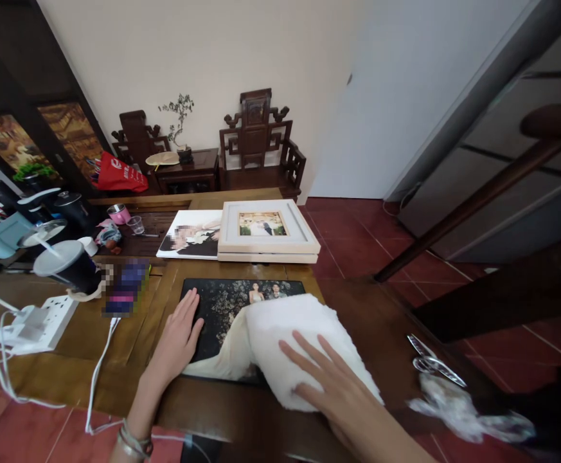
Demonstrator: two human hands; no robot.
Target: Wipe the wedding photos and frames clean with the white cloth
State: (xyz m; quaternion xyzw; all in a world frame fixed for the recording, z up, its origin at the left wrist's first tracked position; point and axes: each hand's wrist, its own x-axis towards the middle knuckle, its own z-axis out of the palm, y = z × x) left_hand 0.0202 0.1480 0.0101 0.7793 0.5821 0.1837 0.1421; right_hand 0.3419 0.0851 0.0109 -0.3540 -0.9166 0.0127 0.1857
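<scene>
At the left, a white power strip (58, 316) and a lidded cup (72, 269) stand near a phone (128, 286), whose charging cable (95, 373) droops over the table's near edge; a sleeve or forearm catching that loop could drag the phone along, and a knock to the cup could spill liquid, if it holds any, towards the strip. Next, the left hand (180, 333) lies flat with fingers extended on the left side of the dark photo panel (222, 315), grasping nothing. The panel lies flat on the table (213, 408), its right part under a white cloth (304, 320). The right hand (326, 376) is spread over the cloth, palm down; whether its fingers pinch a fold, I cannot tell. Hard sideways pressure could slide the panel if the left hand bears on it lightly, and grit under the cloth could scratch the picture. As for room, a narrow strip of wood separates the panel from the framed picture (269, 241) beyond, and another from the near edge; more bare wood opens rightward, up to a metal tool (435, 363) and crumpled clear plastic (461, 411).
</scene>
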